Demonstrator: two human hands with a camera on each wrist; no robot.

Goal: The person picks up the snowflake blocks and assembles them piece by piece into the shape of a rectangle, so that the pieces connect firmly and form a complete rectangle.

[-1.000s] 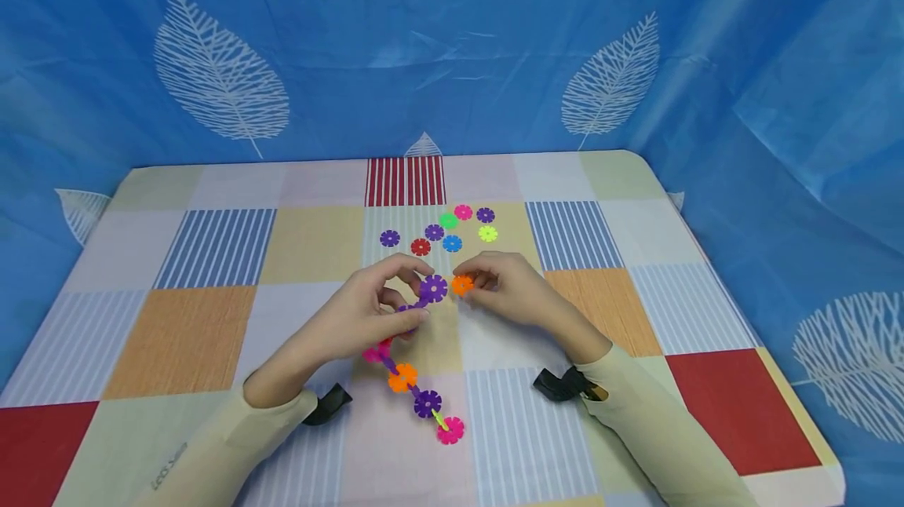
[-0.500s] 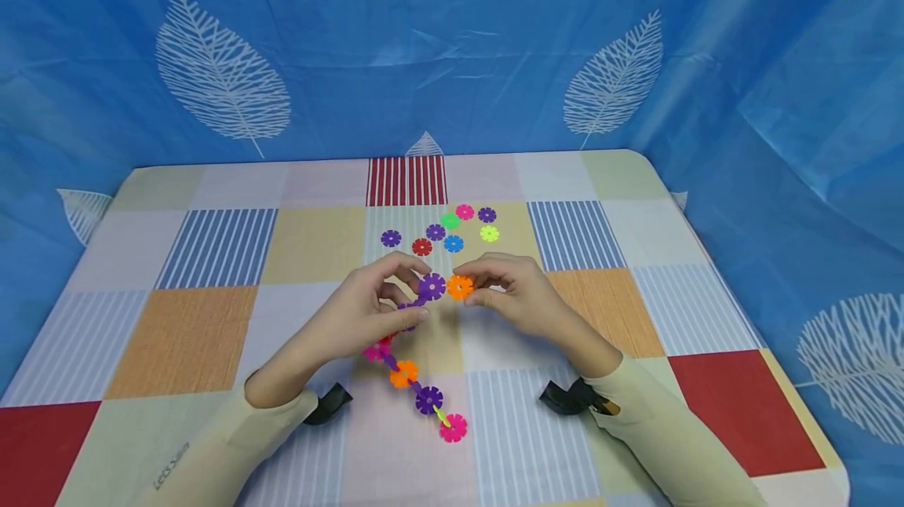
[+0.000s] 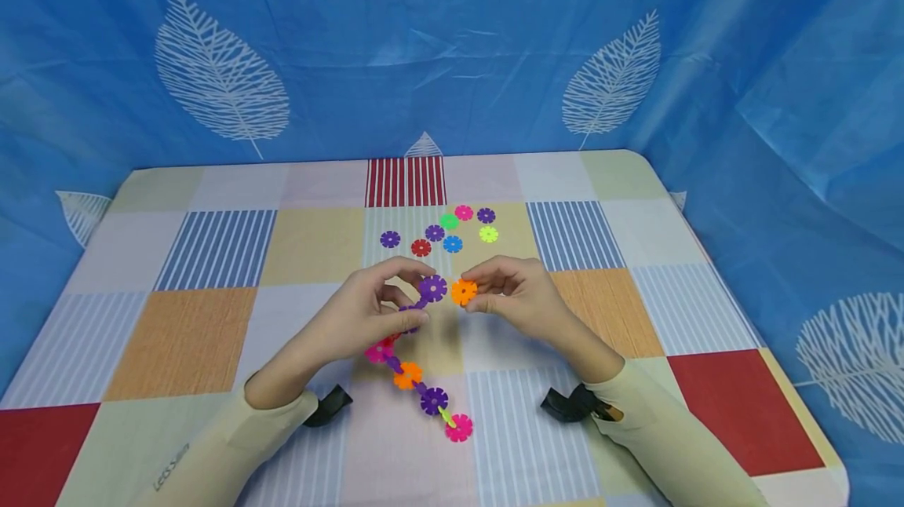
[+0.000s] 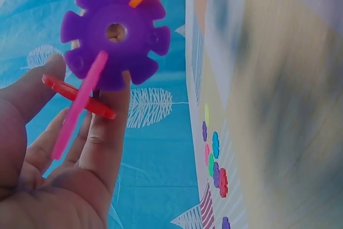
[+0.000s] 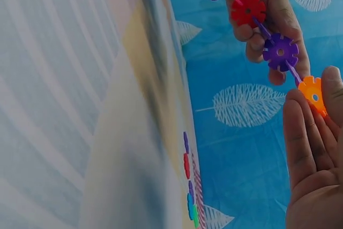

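Note:
My left hand [image 3: 363, 309] holds a chain of interlocked notched flower discs between thumb and fingers. A purple disc [image 3: 433, 288] stands at the chain's upper end, by the index fingertip. Below the hand the chain hangs with a pink disc [image 3: 378, 351], an orange disc [image 3: 407, 375], another purple disc [image 3: 434, 401] and a bright pink end disc [image 3: 459, 428]. A red disc [image 5: 248, 10] shows near the left fingers in the right wrist view. My right hand [image 3: 519, 299] pinches a loose-looking orange disc [image 3: 464, 292], a narrow gap from the upper purple one.
Beyond the hands, several single discs lie on the patchwork tablecloth [image 3: 318, 244], among them a red disc [image 3: 421, 248], a blue disc [image 3: 453, 244] and a yellow-green disc [image 3: 488, 234]. A blue leaf-print curtain [image 3: 438, 44] borders the table's back and sides.
The right hand's orange disc came close to the upper purple disc, then shifted slightly back to the right; more of its face shows. The chain's lower end swung a little right.

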